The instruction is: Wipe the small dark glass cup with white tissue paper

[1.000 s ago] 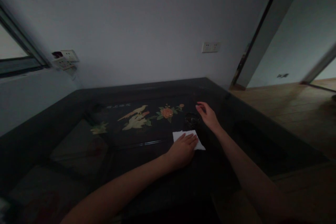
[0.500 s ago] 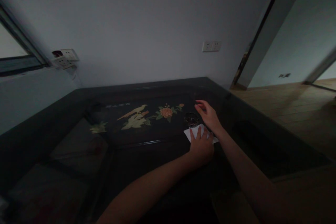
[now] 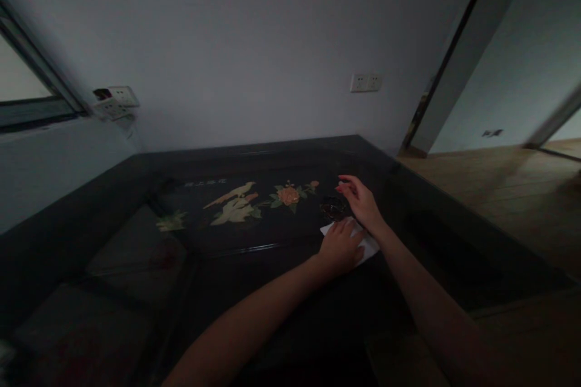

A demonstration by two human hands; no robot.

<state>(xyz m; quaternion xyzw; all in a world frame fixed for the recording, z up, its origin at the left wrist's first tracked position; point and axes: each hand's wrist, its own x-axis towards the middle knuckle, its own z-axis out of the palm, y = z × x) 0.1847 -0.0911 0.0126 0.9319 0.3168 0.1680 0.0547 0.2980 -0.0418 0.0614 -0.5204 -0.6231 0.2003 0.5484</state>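
Observation:
My left hand (image 3: 341, 246) lies flat, fingers together, pressing a white paper tissue (image 3: 368, 247) onto the dark glossy table (image 3: 254, 266). Only the tissue's edges show around the hand. Just beyond it stands a small round dark glass dish (image 3: 333, 208). My right hand (image 3: 362, 201) hovers beside the dish on its right, fingers loosely curled and apart, holding nothing. Whether it touches the dish is unclear in the dim light.
The tabletop carries an inlaid picture of birds (image 3: 233, 204) and an orange flower (image 3: 288, 195). A pale wall with sockets (image 3: 365, 81) stands behind, a window (image 3: 22, 87) at left, wooden floor (image 3: 499, 175) and a doorway at right.
My left hand has slid the tissue to the right across the table, from the middle to just below the dish, then drawn slightly left. My right hand has stayed by the dish.

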